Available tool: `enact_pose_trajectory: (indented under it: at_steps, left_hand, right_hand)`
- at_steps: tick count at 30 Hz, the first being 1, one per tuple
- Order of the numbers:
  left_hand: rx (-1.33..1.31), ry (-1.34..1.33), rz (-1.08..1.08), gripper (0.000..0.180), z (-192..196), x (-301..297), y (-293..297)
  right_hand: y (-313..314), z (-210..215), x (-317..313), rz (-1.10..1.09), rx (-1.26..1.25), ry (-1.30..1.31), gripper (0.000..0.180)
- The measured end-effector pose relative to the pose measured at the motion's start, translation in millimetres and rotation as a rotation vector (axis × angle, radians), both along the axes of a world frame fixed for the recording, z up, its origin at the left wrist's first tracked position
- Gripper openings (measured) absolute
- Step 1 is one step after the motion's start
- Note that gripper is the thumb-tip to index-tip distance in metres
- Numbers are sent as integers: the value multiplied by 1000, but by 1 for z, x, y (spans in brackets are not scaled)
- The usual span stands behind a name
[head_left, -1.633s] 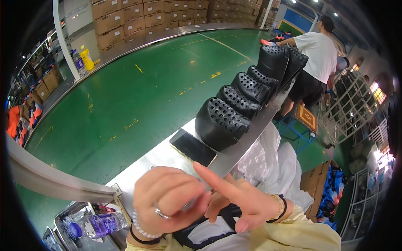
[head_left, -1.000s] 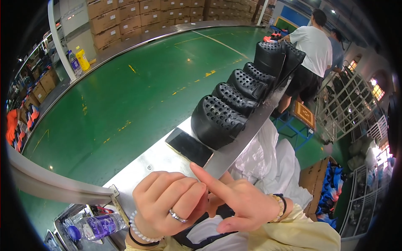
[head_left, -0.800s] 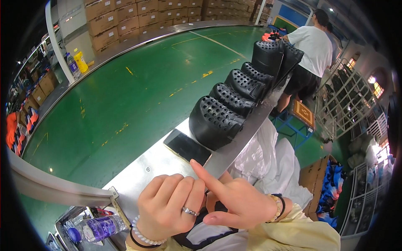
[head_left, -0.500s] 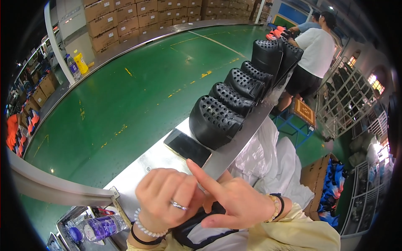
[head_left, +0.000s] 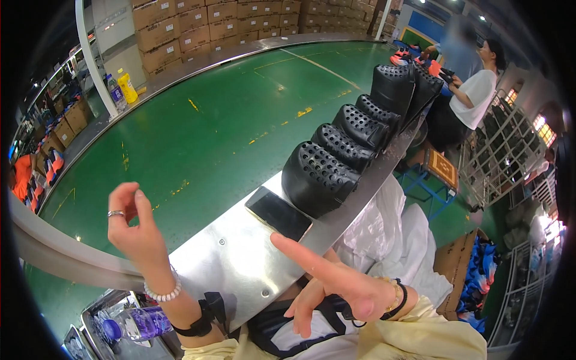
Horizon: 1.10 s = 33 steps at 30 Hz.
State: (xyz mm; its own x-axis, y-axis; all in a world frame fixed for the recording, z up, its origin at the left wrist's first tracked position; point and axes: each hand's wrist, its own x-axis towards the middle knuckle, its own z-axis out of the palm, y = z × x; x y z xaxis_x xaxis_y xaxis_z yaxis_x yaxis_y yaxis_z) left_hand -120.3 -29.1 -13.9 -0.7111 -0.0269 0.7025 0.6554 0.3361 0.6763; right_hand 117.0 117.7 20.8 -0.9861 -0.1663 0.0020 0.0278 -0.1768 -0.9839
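The left hand (head_left: 135, 231) hovers raised, fingers loosely curled, grasping nothing. The right hand (head_left: 342, 282) points with its forefinger extended; the black phone (head_left: 278, 213) lies on the steel worktop (head_left: 234, 264) at eleven o'clock, just beyond its fingertip.

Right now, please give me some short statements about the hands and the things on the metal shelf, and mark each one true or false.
1. The left hand is raised and holds nothing. True.
2. A dark phone lies flat on the metal shelf. True.
3. The right hand grips the phone. False: it only points with one finger and holds nothing.
4. The black perforated shoes are scattered on the green floor. False: they stand in a row on the shelf.
5. A purple-capped water bottle lies at the lower left. True.
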Motion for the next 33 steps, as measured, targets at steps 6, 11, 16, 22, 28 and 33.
enact_pose_trajectory:
  at_steps: [6, 11, 16, 22, 28, 33]
  left_hand:
    - [90, -47, -344, 10, 18, 58, 8]
    - [-43, 211, -850, 29, 23, 95, 13]
    - [-124, 306, -933, 34, 20, 103, 19]
    - [-199, 389, -862, 35, 15, 108, 24]
    - [-576, 649, -711, 14, -5, 123, 41]
    - [-751, 611, -815, 6, -23, 137, 54]
  right_hand:
    - [-5, 5, -1, 45, -53, -75, 136]
    - [-2, 17, 0, 32, 1, -180, 137]
    - [7, -6, 9, 58, -68, 64, 98]
    - [16, 0, 14, -31, 252, 62, 73]
    - [33, -3, 9, -38, 701, -252, 52]
    - [46, -21, 18, -15, 610, -355, 54]
